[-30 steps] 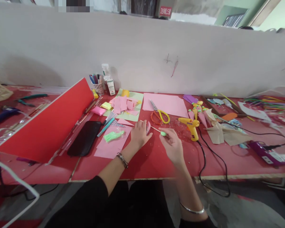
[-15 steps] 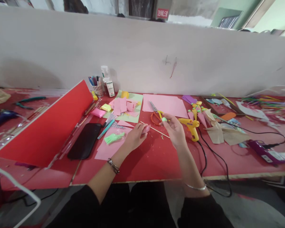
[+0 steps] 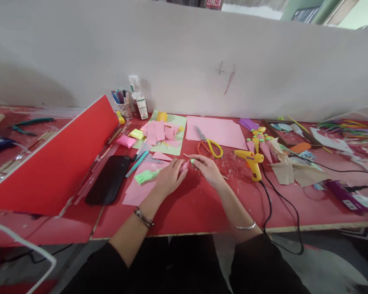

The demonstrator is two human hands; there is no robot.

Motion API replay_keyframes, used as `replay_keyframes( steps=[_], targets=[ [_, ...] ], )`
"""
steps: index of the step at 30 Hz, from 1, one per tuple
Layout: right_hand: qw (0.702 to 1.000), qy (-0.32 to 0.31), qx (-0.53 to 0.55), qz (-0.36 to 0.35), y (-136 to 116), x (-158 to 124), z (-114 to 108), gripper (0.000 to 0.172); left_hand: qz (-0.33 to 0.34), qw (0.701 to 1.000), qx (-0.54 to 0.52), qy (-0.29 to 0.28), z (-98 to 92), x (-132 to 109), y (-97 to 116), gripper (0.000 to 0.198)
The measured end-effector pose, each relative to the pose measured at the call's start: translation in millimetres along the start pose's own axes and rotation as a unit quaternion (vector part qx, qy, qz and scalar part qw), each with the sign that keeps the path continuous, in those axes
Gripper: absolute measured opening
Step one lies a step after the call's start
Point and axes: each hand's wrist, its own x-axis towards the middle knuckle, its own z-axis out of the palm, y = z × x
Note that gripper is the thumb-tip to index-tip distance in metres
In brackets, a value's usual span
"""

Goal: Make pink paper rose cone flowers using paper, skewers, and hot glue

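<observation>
— What do the fingers have?
— The left hand (image 3: 169, 178) grasps a pink roll (image 3: 184, 165), partly hidden by its fingers; the right hand (image 3: 209, 170) pinches a green ball (image 3: 193, 161) at the fingertips.
— Where are those two?
— Side by side between the hands, over the red table (image 3: 199, 214). I can't tell whether they touch.
— And close around them?
— A thin stick (image 3: 225, 177) runs beneath the right hand, both ends showing. Just beyond lie open scissors (image 3: 203, 137), blades over a pink sheet (image 3: 221, 130).
— Farther out?
— On the right, a yellow glue gun (image 3: 254, 165), with pink cones (image 3: 265, 152) behind it. On the left, a green packet (image 3: 145, 177), then a black phone (image 3: 108, 180).
</observation>
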Motion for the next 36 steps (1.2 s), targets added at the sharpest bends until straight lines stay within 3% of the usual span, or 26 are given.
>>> replay_keyframes(
  steps=[6, 18, 26, 36],
  targets=[
    [0.996, -0.029, 0.086, -0.003, 2.6, -1.5, -0.2, 0.026, -0.007, 1.0, 0.018, -0.002, 0.4, 0.2, -1.0, 0.03],
    [0.998, 0.014, 0.052, -0.017, 1.8, -2.0, 3.9, 0.025, 0.009, 0.999, 0.033, -0.018, -0.5, -1.0, 2.2, 0.033],
    [0.997, 0.015, 0.075, 0.001, -1.8, -2.9, 6.2, 0.025, 0.004, 0.999, 0.033, -0.024, -0.9, -0.7, 2.1, 0.033],
    [1.0, -0.008, 0.005, -0.018, -2.9, -4.1, 4.6, 0.022, 0.01, 0.998, 0.056, -0.038, 0.0, 0.1, 1.9, 0.031]
  ],
)
